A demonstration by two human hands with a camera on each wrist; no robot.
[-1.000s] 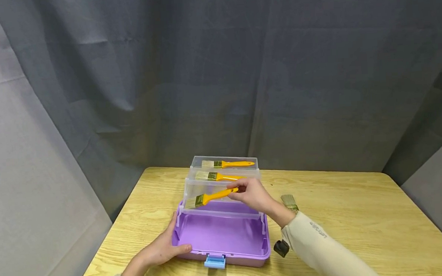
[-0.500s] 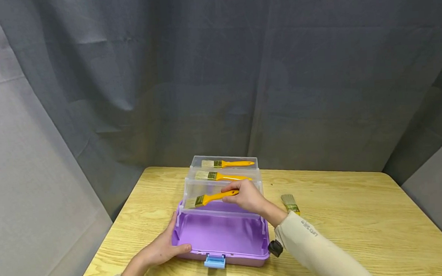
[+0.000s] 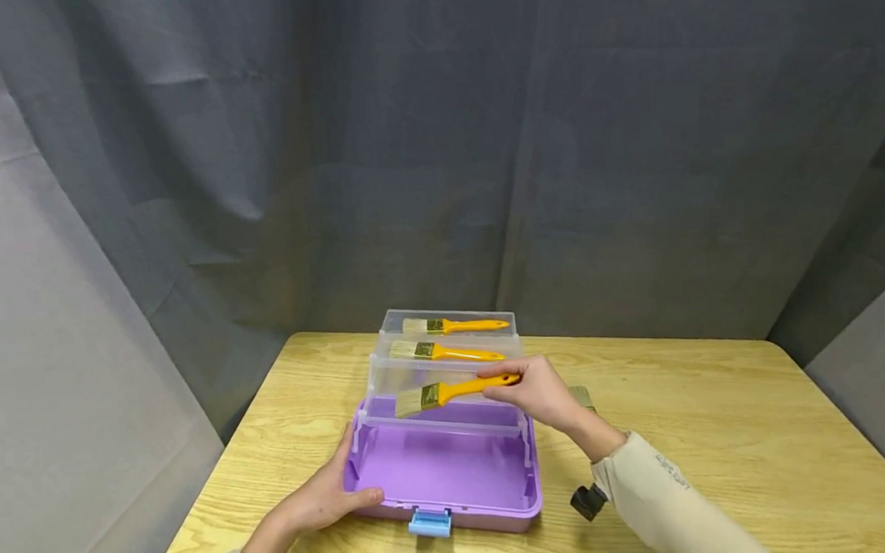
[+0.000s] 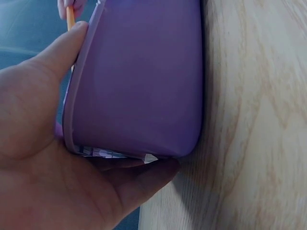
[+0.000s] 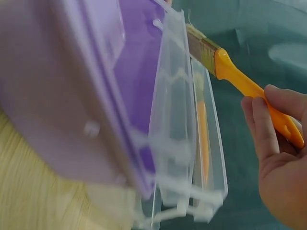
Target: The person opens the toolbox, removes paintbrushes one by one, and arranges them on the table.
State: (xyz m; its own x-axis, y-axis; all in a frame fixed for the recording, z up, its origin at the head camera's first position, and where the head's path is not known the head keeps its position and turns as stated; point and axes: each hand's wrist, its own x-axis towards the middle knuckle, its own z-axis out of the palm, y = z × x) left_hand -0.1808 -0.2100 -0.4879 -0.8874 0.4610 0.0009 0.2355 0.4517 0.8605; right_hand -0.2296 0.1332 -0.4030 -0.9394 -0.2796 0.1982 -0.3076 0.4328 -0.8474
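Note:
My right hand (image 3: 544, 392) pinches the end of a yellow-handled paintbrush (image 3: 463, 387). In the head view the brush is above the front clear tray (image 3: 390, 424) of an open purple box (image 3: 493, 523), bristles pointing left. The right wrist view has this paintbrush (image 5: 237, 79) tilted, clear of the tray near its bristles. With my left hand (image 3: 321, 498) I hold the box's left side, thumb at the front rim and fingers round the side. Two similar paintbrushes lie in the middle tray (image 3: 465, 354) and the rear tray (image 3: 475, 326).
A blue latch (image 3: 430, 523) hangs at the box's front. Right of the box, another paintbrush (image 3: 581, 396) lies on the wooden table (image 3: 721, 437), mostly hidden by my right arm. Dark grey cloth (image 3: 436, 160) hangs behind the table.
My right hand has first shifted slightly left, then right with the paintbrush, whose bristles now stand farther right over the front tray. My left hand has stayed on the box.

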